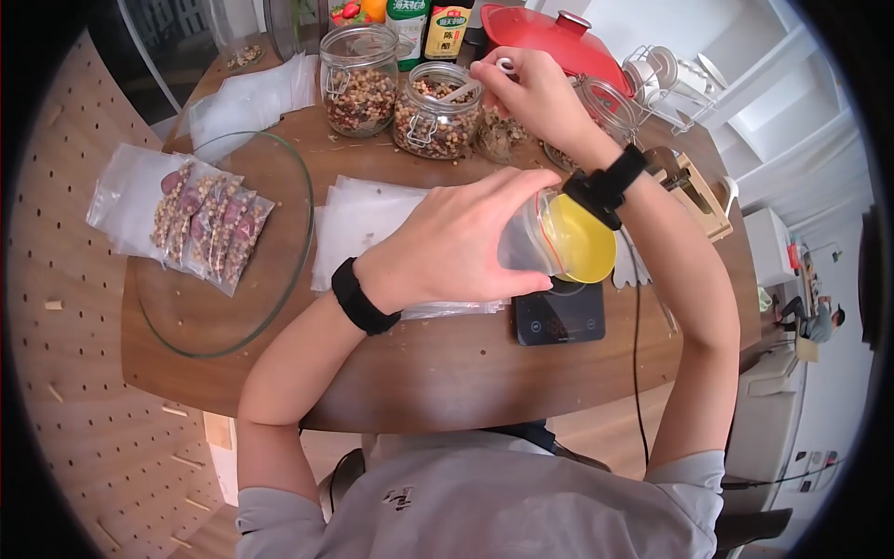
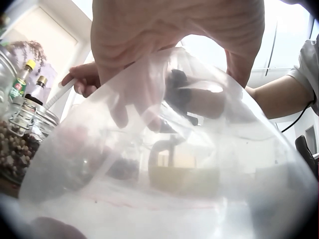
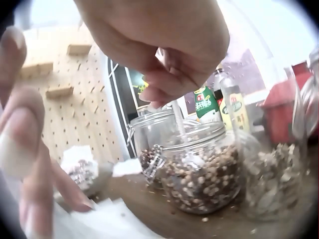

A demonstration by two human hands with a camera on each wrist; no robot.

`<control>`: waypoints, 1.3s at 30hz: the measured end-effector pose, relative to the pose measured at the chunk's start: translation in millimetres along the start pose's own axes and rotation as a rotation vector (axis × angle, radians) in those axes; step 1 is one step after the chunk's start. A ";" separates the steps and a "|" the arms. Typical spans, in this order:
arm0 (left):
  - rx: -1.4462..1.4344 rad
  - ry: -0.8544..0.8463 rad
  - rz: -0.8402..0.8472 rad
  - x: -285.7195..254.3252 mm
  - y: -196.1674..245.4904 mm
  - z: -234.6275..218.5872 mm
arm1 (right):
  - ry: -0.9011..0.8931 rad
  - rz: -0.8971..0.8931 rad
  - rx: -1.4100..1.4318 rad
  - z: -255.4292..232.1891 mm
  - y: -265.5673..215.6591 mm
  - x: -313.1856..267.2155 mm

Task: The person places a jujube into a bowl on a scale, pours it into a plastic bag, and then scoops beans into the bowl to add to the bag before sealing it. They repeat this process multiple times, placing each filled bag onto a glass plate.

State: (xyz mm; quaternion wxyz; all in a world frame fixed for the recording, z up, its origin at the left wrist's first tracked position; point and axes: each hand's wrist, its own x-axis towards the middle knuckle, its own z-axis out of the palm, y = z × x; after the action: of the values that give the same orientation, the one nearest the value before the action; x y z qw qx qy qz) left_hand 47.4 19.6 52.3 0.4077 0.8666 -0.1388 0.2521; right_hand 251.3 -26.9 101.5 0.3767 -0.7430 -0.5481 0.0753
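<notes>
My right hand (image 1: 535, 93) grips the handle of a white spoon (image 1: 459, 93) that slants into the open glass jar of mixed beans (image 1: 436, 126). Its lower end sits among the beans, partly hidden by glass. My left hand (image 1: 447, 233) holds a clear zip bag (image 1: 526, 240), thumb and fingers spread apart at its mouth. In the left wrist view the bag (image 2: 149, 214) fills most of the picture, with no beans showing inside. Right beside the bag is a yellow bowl (image 1: 596, 244), over a black kitchen scale (image 1: 559, 321).
A second bean jar (image 1: 358, 98) stands left of the first. Filled bean bags (image 1: 209, 219) lie on a round glass plate (image 1: 303, 233). Flat empty bags (image 1: 358, 219) are under my left arm. Sauce bottles (image 1: 447, 33) and a red lidded pot (image 1: 549, 42) stand behind.
</notes>
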 end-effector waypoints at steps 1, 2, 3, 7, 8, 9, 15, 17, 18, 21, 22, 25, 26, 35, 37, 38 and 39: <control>0.006 0.007 0.005 0.0 -1.0 0.2 | -0.023 0.073 0.072 1.0 0.3 2.4; 0.013 0.016 0.009 -0.4 -1.8 0.1 | -0.008 0.142 0.162 -0.2 -1.3 1.5; 0.016 0.012 0.004 -0.3 -1.8 -1.4 | 0.004 0.210 0.251 -3.4 -4.4 -0.6; 0.019 0.002 -0.021 0.4 0.1 -4.9 | 0.049 0.352 0.560 -20.2 6.2 -16.9; 0.020 -0.004 -0.027 0.3 0.2 -5.3 | 0.021 0.347 0.611 -26.2 7.3 -22.4; 0.025 0.000 -0.023 0.1 0.0 -5.3 | 0.053 0.352 0.641 -29.3 6.5 -27.5; 0.041 0.005 -0.015 0.0 -1.5 -2.7 | 0.222 0.362 0.796 -37.8 4.9 -50.7; 0.037 -0.009 -0.027 0.3 0.1 -2.7 | 0.257 0.363 0.851 -39.3 3.3 -55.7; 0.032 -0.009 -0.025 0.7 0.5 -2.6 | 0.271 0.362 0.855 -39.8 1.5 -58.1; 0.029 0.000 -0.011 0.3 -0.8 -1.7 | 0.310 0.355 0.874 -41.6 -4.1 -64.5; 0.034 0.008 0.003 0.1 -2.4 -0.5 | 0.323 0.348 0.884 -43.6 -4.5 -67.3; 0.027 0.005 -0.002 0.9 -2.3 -1.5 | 0.359 0.331 0.905 -52.3 -5.7 -81.0; 0.021 -0.001 -0.013 0.9 -1.5 -2.5 | 0.370 0.327 0.910 -56.0 -5.5 -88.4; 0.054 0.029 0.009 0.6 -3.7 -4.6 | 0.577 0.450 0.949 -87.9 19.7 -261.6; 0.044 -0.001 -0.038 1.0 -2.8 -6.3 | 0.597 0.498 0.934 -82.9 21.3 -293.7; 0.038 -0.024 -0.058 2.1 -2.3 -6.6 | 0.616 0.525 0.928 -78.4 21.4 -306.4; 0.045 -0.033 -0.070 2.8 -1.6 -6.6 | 0.612 0.551 0.930 -73.5 19.7 -313.6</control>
State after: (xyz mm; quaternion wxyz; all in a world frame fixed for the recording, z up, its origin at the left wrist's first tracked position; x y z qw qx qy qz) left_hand 48.3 25.6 56.4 0.3945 0.8838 -0.1095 0.2266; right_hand 183.2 -337.4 46.2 0.7678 -0.6032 -0.1130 0.1840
